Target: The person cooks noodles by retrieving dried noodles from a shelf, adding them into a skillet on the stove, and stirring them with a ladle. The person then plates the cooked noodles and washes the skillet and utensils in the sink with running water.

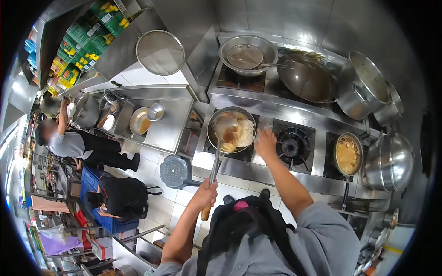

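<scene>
My left hand point(204, 195) is wrapped round the long handle of a ladle point(215, 161), whose wooden end sticks out below my fist. The bowl of the ladle rests inside a round pan point(210, 133) on the left front burner, with brown liquid in it. Pale noodle-like food point(245, 132) fills the right side of that pan, with brownish sauce around it. Just right of the pan, my right hand point(265, 143) hovers above the stove with fingers stretched out and nothing visible in them.
Right of my hand is a bare burner point(290, 146), then a frying pan point(348, 154) of yellowish food. A wok point(307, 78), a steel bowl point(248, 68) and a tall pot point(367, 85) stand behind. A grey stool point(176, 171) is on the floor; two people work at left.
</scene>
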Demonstrator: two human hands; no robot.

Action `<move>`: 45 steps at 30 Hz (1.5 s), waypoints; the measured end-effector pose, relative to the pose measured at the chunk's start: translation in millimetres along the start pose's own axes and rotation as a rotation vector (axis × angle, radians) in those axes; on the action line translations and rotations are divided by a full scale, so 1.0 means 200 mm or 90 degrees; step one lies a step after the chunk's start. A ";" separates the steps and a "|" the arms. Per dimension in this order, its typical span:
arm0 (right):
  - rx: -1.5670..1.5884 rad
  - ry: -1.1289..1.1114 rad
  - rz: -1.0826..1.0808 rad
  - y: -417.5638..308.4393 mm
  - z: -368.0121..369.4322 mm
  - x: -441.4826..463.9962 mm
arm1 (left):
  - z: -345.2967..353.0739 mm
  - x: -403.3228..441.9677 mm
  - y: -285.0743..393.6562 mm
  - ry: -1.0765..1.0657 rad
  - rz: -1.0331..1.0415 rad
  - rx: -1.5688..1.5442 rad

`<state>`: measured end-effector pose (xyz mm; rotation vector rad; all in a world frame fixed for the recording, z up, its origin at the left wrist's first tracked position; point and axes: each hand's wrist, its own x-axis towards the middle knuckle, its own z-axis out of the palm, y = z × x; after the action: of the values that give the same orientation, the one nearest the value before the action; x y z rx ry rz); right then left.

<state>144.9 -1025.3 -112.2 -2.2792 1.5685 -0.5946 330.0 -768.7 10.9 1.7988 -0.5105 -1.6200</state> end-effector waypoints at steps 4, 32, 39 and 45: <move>0.125 -0.024 0.068 0.42 0.26 -0.60 | 0.11 0.07 -0.08 0.020 0.041 0.168; 0.487 -0.422 0.858 1.34 0.37 -1.72 | -0.01 0.24 -0.06 0.207 0.238 0.741; 0.535 -0.327 0.744 1.19 0.25 -1.60 | -0.10 0.15 -0.39 0.153 0.306 0.553; 0.480 -0.403 0.836 1.25 0.22 -1.63 | -0.09 0.09 -0.23 0.194 0.268 0.624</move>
<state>-137.1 -807.1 -321.4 -0.5196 1.6486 -0.0238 343.5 -744.5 -33.9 2.3120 -1.5960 -0.7954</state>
